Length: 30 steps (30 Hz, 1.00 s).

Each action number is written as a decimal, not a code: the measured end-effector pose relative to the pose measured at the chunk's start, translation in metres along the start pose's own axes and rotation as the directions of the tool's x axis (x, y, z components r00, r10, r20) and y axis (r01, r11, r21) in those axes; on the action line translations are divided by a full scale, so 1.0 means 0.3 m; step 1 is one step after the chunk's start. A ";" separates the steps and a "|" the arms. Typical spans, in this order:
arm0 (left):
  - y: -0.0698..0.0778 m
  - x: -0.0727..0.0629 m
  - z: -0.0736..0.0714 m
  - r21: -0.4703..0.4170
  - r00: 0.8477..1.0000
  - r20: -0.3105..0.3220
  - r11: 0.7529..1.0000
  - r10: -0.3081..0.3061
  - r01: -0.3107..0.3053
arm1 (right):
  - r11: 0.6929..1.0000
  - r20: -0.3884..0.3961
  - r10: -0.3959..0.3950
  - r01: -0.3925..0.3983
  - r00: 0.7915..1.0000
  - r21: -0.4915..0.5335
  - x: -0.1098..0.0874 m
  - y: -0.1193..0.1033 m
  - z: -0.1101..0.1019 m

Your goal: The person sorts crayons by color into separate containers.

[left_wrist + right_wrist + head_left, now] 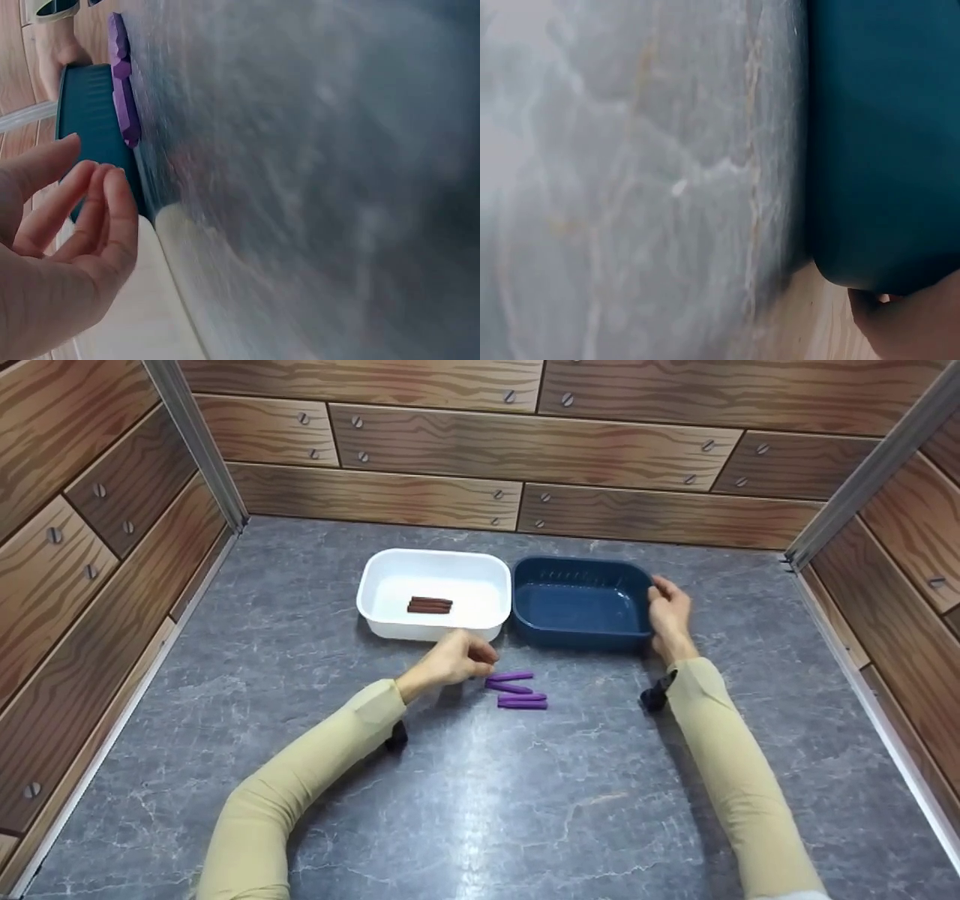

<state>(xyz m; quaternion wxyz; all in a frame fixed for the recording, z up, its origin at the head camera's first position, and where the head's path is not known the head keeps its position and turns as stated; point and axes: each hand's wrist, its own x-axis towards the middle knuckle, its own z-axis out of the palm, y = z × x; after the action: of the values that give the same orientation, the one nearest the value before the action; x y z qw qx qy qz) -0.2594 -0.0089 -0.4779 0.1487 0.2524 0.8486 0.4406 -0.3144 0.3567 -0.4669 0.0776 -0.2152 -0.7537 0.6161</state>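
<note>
My left hand (454, 658) hovers in front of the white bin (379, 628), just left of several short purple faceted sticks (523, 702) on the table. In the left wrist view its fingers (120, 217) bend loosely, the thumb is apart from them, and nothing lies between. The purple sticks (124, 105) are beyond the fingertips there. My right hand (671, 613) grips the right end of the dark blue bin (581, 639) at its rim. Low in the right wrist view, part of that hand (911, 322) touches the bin's corner. Dark brown sticks (430, 606) lie inside the white bin.
Both bins stand side by side on a grey marbled table (570, 802), the white one on the left. Wood-patterned walls (427, 442) enclose the back and sides, with metal posts (199, 442) at the corners.
</note>
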 end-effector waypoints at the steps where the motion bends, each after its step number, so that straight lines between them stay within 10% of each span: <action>1: 0.002 0.003 0.005 0.021 1.000 0.010 1.000 -0.002 0.002 | 1.000 0.000 -0.005 0.005 1.000 0.002 -0.001 0.001 0.002; 30: 0.021 0.054 0.047 0.154 0.997 0.061 0.988 -0.043 0.033 | 0.995 0.007 -0.079 0.079 0.997 -0.056 0.005 0.004 0.005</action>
<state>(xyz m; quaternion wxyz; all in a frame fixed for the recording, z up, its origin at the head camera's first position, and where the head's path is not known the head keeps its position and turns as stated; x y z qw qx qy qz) -0.2643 0.0127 -0.4811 0.1645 0.2607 0.8793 0.3630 -0.3161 0.3562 -0.4687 0.0941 -0.1860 -0.7789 0.5916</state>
